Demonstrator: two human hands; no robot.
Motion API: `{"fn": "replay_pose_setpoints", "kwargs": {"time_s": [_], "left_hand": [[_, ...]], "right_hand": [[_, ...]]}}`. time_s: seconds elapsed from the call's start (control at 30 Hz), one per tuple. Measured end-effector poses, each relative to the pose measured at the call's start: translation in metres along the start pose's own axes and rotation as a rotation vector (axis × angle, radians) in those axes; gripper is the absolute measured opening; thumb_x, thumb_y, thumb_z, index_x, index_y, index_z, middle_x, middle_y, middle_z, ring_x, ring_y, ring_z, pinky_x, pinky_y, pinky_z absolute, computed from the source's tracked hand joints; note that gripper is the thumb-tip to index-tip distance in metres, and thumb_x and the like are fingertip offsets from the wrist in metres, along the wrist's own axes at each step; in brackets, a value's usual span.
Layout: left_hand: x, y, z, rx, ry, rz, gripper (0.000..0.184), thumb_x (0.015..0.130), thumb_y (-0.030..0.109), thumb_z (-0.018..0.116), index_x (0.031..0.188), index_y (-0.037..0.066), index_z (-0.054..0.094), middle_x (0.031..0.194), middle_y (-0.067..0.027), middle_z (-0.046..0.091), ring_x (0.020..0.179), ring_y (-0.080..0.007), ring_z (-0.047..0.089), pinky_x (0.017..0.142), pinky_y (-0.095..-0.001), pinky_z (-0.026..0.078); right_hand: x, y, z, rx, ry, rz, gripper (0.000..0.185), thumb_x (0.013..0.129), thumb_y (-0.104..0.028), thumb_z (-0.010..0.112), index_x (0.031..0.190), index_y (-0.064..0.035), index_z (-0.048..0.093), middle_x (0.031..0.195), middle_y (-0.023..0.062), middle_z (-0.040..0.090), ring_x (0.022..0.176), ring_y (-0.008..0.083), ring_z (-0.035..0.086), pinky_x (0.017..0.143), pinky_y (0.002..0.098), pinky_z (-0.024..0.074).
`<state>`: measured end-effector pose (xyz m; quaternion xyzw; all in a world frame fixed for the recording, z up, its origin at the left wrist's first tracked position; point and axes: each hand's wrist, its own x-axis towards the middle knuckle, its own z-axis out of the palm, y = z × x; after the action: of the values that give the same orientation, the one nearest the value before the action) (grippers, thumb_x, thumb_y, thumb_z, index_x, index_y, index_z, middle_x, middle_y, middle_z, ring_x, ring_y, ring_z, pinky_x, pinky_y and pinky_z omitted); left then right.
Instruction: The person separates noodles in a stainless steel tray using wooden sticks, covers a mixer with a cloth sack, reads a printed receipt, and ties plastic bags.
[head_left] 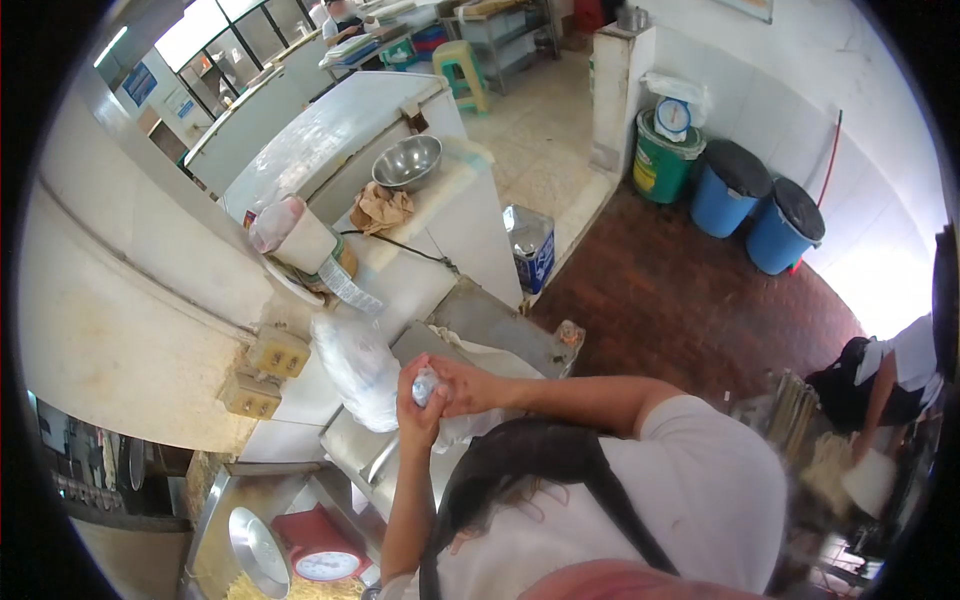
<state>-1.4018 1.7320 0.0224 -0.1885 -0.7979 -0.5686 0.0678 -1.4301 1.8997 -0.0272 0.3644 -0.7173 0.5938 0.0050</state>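
Note:
Both my hands meet above a metal-topped counter [350, 440], fingers wrapped round a small pale bundle of plastic [425, 386]. It looks like bunched plastic bag. My left hand [414, 412] closes on it from the left and below. From the right, my right hand [462, 388] grips the same bundle. Clear plastic [458, 428] shows under my right hand; whether it joins the bundle I cannot tell. Just left of my hands lies a large translucent plastic bag [358, 372]. Most of what sits inside my grip is hidden by my fingers.
A red scale [318, 545] and its round pan [258, 550] stand lower left. Beyond are a steel bowl [408, 163], crumpled brown paper [380, 208] and a white chest [335, 130]. Lidded bins [730, 195] line the right wall. Another person [890, 375] bends at far right.

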Motion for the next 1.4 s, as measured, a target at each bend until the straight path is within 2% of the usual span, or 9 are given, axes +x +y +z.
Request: {"fn": "replay_pose_setpoints", "kwargs": {"time_s": [0.4, 0.5, 0.57, 0.6, 0.7, 0.8, 0.9, 1.0, 1.4], "left_hand": [[0.000, -0.008, 0.002, -0.008, 0.049, 0.004, 0.056, 0.088, 0.031, 0.072, 0.135, 0.003, 0.058, 0.125, -0.0114, 0.060, 0.116, -0.0227, 0.056, 0.101, -0.0361, 0.044], [-0.002, 0.016, 0.003, -0.022, 0.051, -0.116, 0.053, 0.085, 0.021, 0.073, 0.131, 0.000, 0.058, 0.133, -0.0195, 0.061, 0.123, -0.0326, 0.058, 0.107, -0.0425, 0.043], [-0.006, -0.034, 0.002, 0.026, 0.066, 0.063, 0.053, 0.085, 0.022, 0.075, 0.131, 0.000, 0.059, 0.130, -0.0185, 0.062, 0.119, -0.0319, 0.060, 0.105, -0.0426, 0.044], [0.003, -0.007, 0.003, 0.058, 0.078, 0.103, 0.054, 0.086, 0.023, 0.076, 0.131, 0.001, 0.059, 0.126, -0.0169, 0.063, 0.115, -0.0308, 0.061, 0.103, -0.0425, 0.045], [0.000, 0.000, 0.001, -0.006, 0.070, -0.036, 0.053, 0.086, 0.024, 0.075, 0.131, 0.001, 0.059, 0.125, -0.0167, 0.064, 0.115, -0.0308, 0.061, 0.102, -0.0420, 0.046], [-0.004, 0.014, 0.003, -0.034, 0.062, -0.099, 0.053, 0.087, 0.025, 0.074, 0.131, 0.001, 0.059, 0.126, -0.0180, 0.063, 0.117, -0.0315, 0.061, 0.103, -0.0414, 0.046], [-0.005, 0.006, 0.005, 0.003, 0.082, -0.026, 0.053, 0.086, 0.026, 0.074, 0.130, 0.000, 0.059, 0.127, -0.0187, 0.062, 0.117, -0.0320, 0.060, 0.103, -0.0408, 0.046], [-0.003, 0.002, 0.004, 0.019, 0.072, 0.024, 0.053, 0.085, 0.023, 0.073, 0.131, 0.000, 0.059, 0.128, -0.0183, 0.061, 0.118, -0.0327, 0.060, 0.103, -0.0410, 0.045], [-0.001, 0.004, 0.004, 0.017, 0.060, 0.017, 0.051, 0.085, 0.021, 0.072, 0.130, 0.000, 0.059, 0.131, -0.0195, 0.061, 0.122, -0.0348, 0.058, 0.106, -0.0423, 0.043]], "right_hand": [[0.004, -0.001, -0.002, -0.046, -0.015, -0.001, 0.098, 0.076, -0.038, 0.084, 0.150, 0.0017, 0.034, 0.149, 0.0269, 0.041, 0.139, 0.0432, 0.040, 0.117, 0.0457, 0.0324], [0.004, 0.005, -0.001, 0.004, -0.079, 0.050, 0.093, 0.078, -0.037, 0.083, 0.149, -0.0002, 0.036, 0.146, 0.0245, 0.044, 0.137, 0.0418, 0.042, 0.116, 0.0446, 0.0332], [0.003, 0.011, 0.006, 0.076, 0.062, -0.080, 0.086, 0.079, -0.035, 0.083, 0.145, -0.0012, 0.040, 0.139, 0.0226, 0.048, 0.135, 0.0402, 0.045, 0.116, 0.0436, 0.0338], [0.002, 0.007, 0.001, 0.050, 0.084, -0.096, 0.080, 0.080, -0.033, 0.082, 0.142, -0.0015, 0.043, 0.135, 0.0210, 0.051, 0.132, 0.0369, 0.047, 0.114, 0.0428, 0.0347], [0.004, 0.000, 0.005, 0.341, -0.005, 0.087, 0.080, 0.080, -0.033, 0.082, 0.142, -0.0015, 0.044, 0.135, 0.0209, 0.051, 0.132, 0.0365, 0.047, 0.113, 0.0436, 0.0358], [0.004, 0.000, -0.002, -0.137, -0.029, -0.053, 0.080, 0.080, -0.034, 0.082, 0.142, -0.0012, 0.043, 0.136, 0.0214, 0.050, 0.132, 0.0378, 0.048, 0.111, 0.0443, 0.0378], [0.000, -0.005, -0.001, 0.044, -0.034, 0.010, 0.082, 0.079, -0.035, 0.082, 0.142, -0.0007, 0.043, 0.137, 0.0232, 0.050, 0.131, 0.0409, 0.047, 0.111, 0.0457, 0.0386], [0.001, 0.005, 0.003, -0.085, 0.009, -0.070, 0.083, 0.078, -0.036, 0.082, 0.142, -0.0002, 0.043, 0.137, 0.0240, 0.050, 0.130, 0.0413, 0.048, 0.110, 0.0465, 0.0387], [-0.001, 0.005, 0.002, -0.103, 0.022, -0.024, 0.093, 0.076, -0.039, 0.084, 0.147, 0.0017, 0.038, 0.149, 0.0264, 0.042, 0.139, 0.0426, 0.041, 0.118, 0.0462, 0.0320]]}}
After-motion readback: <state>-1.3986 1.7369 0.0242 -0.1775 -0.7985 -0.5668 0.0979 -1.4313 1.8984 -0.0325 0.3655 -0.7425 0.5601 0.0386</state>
